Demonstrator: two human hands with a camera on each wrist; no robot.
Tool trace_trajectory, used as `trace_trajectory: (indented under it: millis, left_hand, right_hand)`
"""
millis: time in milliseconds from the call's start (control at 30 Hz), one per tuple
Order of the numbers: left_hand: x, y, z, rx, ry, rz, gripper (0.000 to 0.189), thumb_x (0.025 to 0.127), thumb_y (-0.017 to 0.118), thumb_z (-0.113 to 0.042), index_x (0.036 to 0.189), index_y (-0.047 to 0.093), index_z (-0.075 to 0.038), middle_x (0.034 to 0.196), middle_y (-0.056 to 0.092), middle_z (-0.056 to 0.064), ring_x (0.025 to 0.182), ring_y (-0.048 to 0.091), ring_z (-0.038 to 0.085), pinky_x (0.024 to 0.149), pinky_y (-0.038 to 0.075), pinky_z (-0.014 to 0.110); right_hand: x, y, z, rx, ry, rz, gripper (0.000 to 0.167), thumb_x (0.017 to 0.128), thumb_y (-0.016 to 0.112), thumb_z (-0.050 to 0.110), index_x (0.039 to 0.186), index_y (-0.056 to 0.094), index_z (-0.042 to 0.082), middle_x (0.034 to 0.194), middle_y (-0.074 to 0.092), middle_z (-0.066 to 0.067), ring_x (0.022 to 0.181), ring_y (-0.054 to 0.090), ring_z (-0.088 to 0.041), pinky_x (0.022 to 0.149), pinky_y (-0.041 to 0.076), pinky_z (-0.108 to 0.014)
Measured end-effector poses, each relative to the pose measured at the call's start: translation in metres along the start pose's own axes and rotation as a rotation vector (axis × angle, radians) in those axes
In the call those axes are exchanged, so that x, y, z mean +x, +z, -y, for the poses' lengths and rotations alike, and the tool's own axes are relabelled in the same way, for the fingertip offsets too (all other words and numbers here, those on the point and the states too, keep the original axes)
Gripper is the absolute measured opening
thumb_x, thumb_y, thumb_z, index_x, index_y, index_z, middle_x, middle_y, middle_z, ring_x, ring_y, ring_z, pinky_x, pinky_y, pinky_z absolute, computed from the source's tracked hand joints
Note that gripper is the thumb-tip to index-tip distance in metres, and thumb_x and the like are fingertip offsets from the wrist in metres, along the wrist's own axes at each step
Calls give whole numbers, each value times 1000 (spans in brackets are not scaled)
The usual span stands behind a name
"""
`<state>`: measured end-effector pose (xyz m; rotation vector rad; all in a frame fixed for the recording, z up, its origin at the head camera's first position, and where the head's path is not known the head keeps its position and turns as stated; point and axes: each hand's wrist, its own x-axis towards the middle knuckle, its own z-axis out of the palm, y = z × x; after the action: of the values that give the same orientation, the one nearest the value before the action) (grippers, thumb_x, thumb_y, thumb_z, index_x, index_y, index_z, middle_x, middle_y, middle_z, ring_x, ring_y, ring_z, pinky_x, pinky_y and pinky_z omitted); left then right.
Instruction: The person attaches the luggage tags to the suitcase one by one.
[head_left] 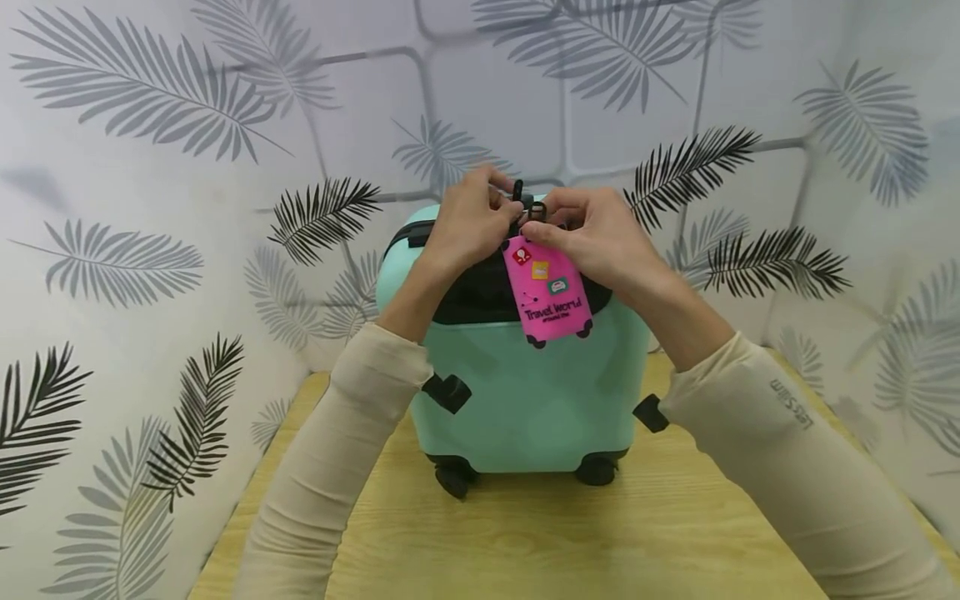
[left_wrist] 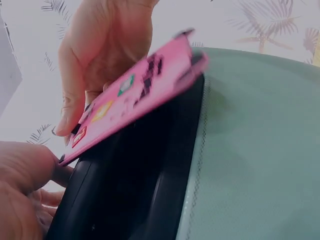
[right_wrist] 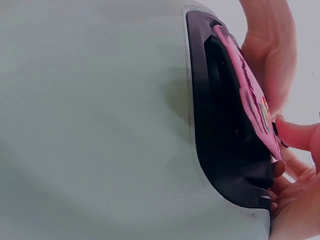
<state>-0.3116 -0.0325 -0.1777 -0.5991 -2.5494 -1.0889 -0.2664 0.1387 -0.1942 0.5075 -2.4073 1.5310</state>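
Observation:
A pink luggage tag point(head_left: 551, 287) shaped like a small suitcase, lettered "Travel World", hangs in front of a mint-green suitcase point(head_left: 525, 400). Its black strap point(head_left: 537, 211) rises between both hands at the suitcase top. My left hand point(head_left: 476, 218) pinches the strap near its upper end. Thumb and fingers of my right hand point(head_left: 600, 233) pinch the strap close to the tag's top edge. In the left wrist view the tag point(left_wrist: 125, 102) slants over the suitcase's black recessed panel point(left_wrist: 150, 165). Fingertips partly hide the strap and its fastening.
The suitcase stands upright on black wheels point(head_left: 597, 469) on a yellow wood-grain table point(head_left: 480, 542). Black corner pieces point(head_left: 450, 392) stick out near both sleeves. Behind rises a pale backdrop point(head_left: 495, 92) printed with grey and black leaves.

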Motion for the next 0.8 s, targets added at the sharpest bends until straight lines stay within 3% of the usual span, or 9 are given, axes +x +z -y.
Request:
trace_trajectory:
  millis: [167,400,500,633,700,800]
  left_hand:
    - [0,0,0,42,44,-12,18,105,63,-17,117,70,-6,112,75,12,104,68,24,80,53,34]
    - [0,0,5,81,94,-30,21,108,58,-20,126,66,-12,101,77,15,76,67,24,58,40,28]
    - [0,-2,6,73,74,-33,22,107,60,-20,126,66,-12,104,77,14,85,70,24,62,44,28]
    - [2,-4,5,52,42,-46,20,104,64,-18,119,73,-7,113,77,12,108,71,24,80,54,33]
    - [2,-4,5,40,44,-55,17,104,65,-16,113,76,-6,112,78,11,110,71,23,82,54,33]
    - [1,-4,5,24,74,-76,15,104,65,-15,109,77,-8,107,78,10,100,72,21,74,50,28]
  right_hand:
    - [-2,0,1,-28,-18,-38,19,97,76,23,106,67,9,89,66,-8,77,61,-22,63,51,-29]
    - [0,6,-4,-77,-97,-122,20,90,84,22,95,71,9,84,54,-5,77,48,-22,61,41,-30]
    - [1,8,-6,-79,-130,-157,19,88,86,20,95,75,7,83,53,-5,79,47,-22,62,38,-29]
    - [2,10,-7,-64,-176,-191,16,87,87,16,95,78,5,85,59,-4,77,48,-20,60,40,-26]
    - [2,12,-6,-63,-198,-185,15,86,87,15,96,81,5,86,65,-4,71,49,-20,57,41,-24]
    - [2,15,-5,-57,-197,-161,15,88,85,14,100,83,6,93,75,-6,69,58,-15,58,47,-21]
